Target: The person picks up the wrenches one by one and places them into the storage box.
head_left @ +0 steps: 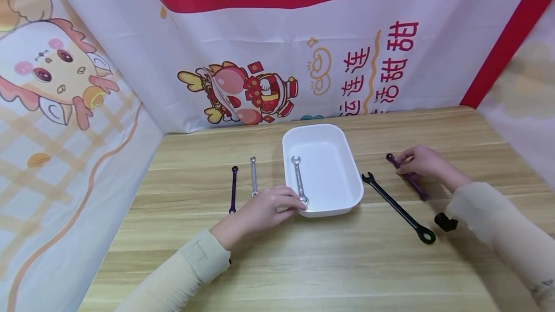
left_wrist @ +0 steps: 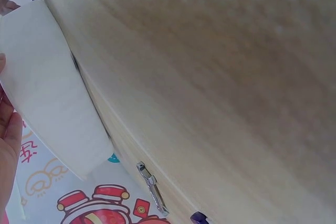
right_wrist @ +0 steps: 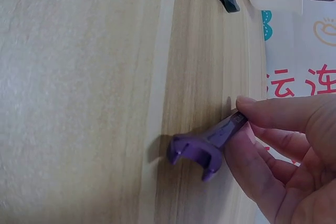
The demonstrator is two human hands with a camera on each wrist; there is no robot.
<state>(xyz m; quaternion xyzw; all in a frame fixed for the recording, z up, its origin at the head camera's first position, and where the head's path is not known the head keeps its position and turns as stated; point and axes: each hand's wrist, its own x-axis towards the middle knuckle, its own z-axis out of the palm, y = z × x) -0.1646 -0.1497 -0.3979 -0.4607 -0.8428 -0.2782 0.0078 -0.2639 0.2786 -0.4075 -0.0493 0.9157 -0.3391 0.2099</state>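
Observation:
My left hand (head_left: 270,208) grips the near left corner of a white plastic tray (head_left: 353,172), its fingertips at the rim. Inside the tray a silver combination wrench (head_left: 298,179) lies along the left side, its ring end close to those fingertips. Part of the left hand (left_wrist: 8,150) shows beside the tray wall (left_wrist: 52,87) in the left wrist view. My right hand (head_left: 422,162) pinches a purple wrench (head_left: 407,177) between thumb and fingers, right of the tray. Its open-end jaw faces the camera in the right wrist view, and the fingers cover its far part.
Between tray and right hand lies a long black wrench (head_left: 399,206). A short black object (head_left: 445,222) sits by the right sleeve. Left of the tray are a small silver wrench (head_left: 254,175) and a dark purple wrench (head_left: 234,189). Printed cloth (head_left: 260,37) hangs behind the wooden table (head_left: 347,264).

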